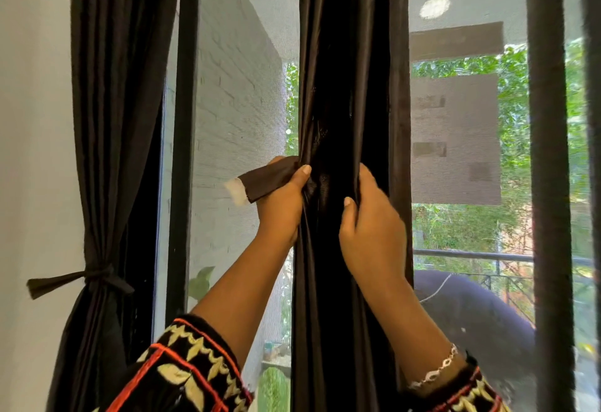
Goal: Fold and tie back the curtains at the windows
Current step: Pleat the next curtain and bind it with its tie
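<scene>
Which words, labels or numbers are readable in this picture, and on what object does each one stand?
No text can be read.
The dark panel at the right window pane: a few marks, all blurred, unreadable.
The middle curtain and the tie strip in the left hand: no writing.

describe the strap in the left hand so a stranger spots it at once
At the window, find the middle curtain. The left hand grips its left edge, and the strap juts leftward from that hand. Unlike the knotted tie on the left curtain, it is loose, with a white tip.
</scene>
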A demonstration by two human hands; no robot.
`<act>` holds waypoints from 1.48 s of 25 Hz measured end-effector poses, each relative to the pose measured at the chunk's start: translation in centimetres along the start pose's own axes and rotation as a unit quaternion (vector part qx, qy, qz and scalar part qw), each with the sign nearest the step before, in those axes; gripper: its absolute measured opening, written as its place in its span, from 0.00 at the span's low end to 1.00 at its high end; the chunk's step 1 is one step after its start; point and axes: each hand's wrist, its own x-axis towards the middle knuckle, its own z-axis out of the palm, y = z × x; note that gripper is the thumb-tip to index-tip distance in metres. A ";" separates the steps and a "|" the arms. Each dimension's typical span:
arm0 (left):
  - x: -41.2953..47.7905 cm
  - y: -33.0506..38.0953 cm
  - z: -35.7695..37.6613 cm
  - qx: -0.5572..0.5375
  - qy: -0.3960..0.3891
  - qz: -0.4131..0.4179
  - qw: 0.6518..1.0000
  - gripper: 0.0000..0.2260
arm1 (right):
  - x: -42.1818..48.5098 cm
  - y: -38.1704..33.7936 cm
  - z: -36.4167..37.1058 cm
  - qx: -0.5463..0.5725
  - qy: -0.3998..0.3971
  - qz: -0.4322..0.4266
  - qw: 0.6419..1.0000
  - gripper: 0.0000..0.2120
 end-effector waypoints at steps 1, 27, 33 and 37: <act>-0.1 0.0 0.1 0.002 -0.005 0.005 1.000 0.06 | 0.2 -0.1 0.3 -0.028 -0.032 -0.013 0.999 0.26; -0.2 -0.8 1.6 0.036 -0.013 -0.007 0.999 0.08 | 1.4 3.4 -1.9 -0.034 0.004 0.067 0.997 0.27; -0.8 -0.7 2.3 0.022 -0.036 0.014 0.999 0.06 | 1.2 1.8 0.6 -0.075 -0.085 -0.043 0.993 0.29; -1.0 -0.7 2.6 0.001 -0.032 0.012 0.999 0.03 | 1.2 1.5 1.6 -0.116 -0.109 -0.084 0.984 0.30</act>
